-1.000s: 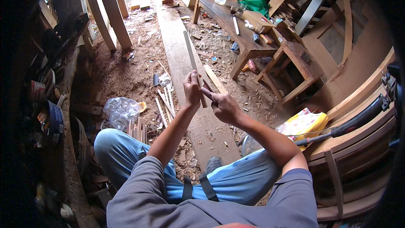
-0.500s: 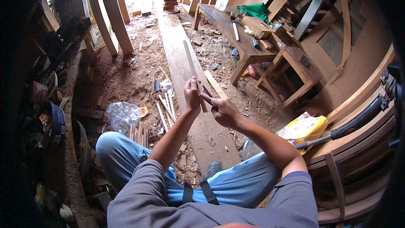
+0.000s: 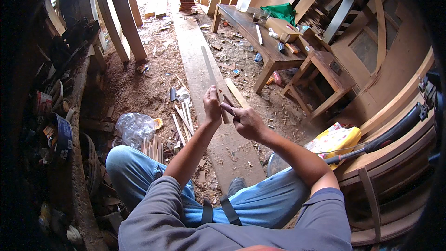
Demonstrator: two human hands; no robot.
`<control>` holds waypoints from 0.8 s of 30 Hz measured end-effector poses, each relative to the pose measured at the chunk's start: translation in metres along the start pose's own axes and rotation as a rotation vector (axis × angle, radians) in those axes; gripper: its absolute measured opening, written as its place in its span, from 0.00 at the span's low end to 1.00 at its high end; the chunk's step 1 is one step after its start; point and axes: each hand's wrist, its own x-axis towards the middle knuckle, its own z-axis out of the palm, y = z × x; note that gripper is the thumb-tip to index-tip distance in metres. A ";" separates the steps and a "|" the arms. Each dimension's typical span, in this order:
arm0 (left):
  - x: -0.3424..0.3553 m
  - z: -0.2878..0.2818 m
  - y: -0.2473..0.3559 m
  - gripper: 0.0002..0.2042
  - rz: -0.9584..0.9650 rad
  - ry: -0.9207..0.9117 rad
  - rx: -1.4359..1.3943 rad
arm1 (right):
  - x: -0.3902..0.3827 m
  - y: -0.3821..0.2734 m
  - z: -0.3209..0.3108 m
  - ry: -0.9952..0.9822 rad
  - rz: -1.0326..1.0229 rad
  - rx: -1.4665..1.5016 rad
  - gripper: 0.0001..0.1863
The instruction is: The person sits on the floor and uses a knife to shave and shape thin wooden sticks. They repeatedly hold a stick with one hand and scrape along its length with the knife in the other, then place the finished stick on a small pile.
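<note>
My left hand point(image 3: 213, 106) is closed around a long, thin wooden strip point(image 3: 206, 65), which slants up and away from me over the plank. Its near end pokes out below my fingers. Beside it, my right hand point(image 3: 249, 123) pinches a small brownish piece of sandpaper point(image 3: 228, 107), folded over, against or very close to the near part of the strip. My fingers hide part of both pieces. Both forearms reach forward above my knees.
A long plank point(image 3: 195, 51) lies on the shavings-strewn floor, with thin wood sticks point(image 3: 184, 123) and a clear plastic bag point(image 3: 134, 128) left of it. To the right stand a cluttered low wooden table point(image 3: 241, 23), a yellow package point(image 3: 341, 139) and curved wooden parts point(image 3: 371, 167).
The strip's far end has dipped very slightly. Both hands keep nearly the same place and grip.
</note>
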 end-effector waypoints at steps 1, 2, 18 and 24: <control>0.000 0.000 0.000 0.16 -0.013 -0.011 0.030 | 0.000 0.000 0.000 -0.001 -0.012 0.014 0.32; 0.001 -0.001 0.000 0.16 0.012 0.005 0.026 | 0.000 -0.001 0.000 0.010 -0.031 0.022 0.32; -0.001 0.000 0.001 0.16 -0.068 -0.015 0.000 | -0.001 -0.001 0.000 0.027 -0.007 0.027 0.33; 0.000 -0.001 -0.004 0.16 0.001 -0.012 0.007 | -0.002 0.000 -0.001 0.003 -0.027 0.065 0.33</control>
